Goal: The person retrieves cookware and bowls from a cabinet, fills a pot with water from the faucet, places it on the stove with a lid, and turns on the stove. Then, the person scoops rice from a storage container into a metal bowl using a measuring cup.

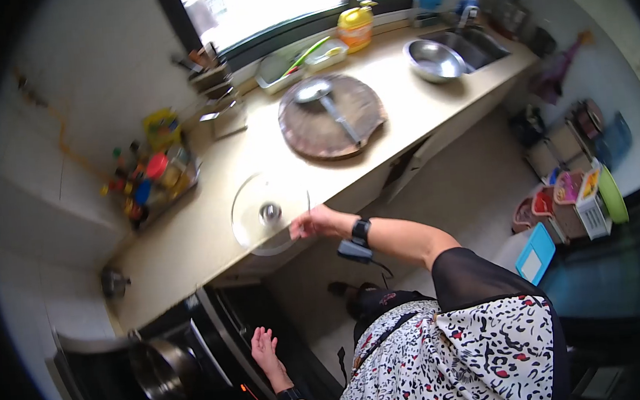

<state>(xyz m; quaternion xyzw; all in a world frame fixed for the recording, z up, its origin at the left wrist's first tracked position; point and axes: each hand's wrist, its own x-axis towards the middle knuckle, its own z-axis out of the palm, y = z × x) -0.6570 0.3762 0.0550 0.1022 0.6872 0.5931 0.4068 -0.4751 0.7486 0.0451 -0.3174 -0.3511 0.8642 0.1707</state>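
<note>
My right hand is at the counter's front edge, beside the glass lid that lies there with its knob up. Its fingers are closed, and a thin upright object shows above them, too small to name. My left hand, fingers spread and empty, hovers by the front of the black stove. On the stove sits a metal pot. A round wooden chopping board lies on the counter, with a metal ladle resting across it.
Along the window stand a knife rack, glass containers and a yellow bottle. A metal bowl is beside the sink. Seasoning bottles stand by the left wall. Baskets are at the right; one cabinet door hangs ajar.
</note>
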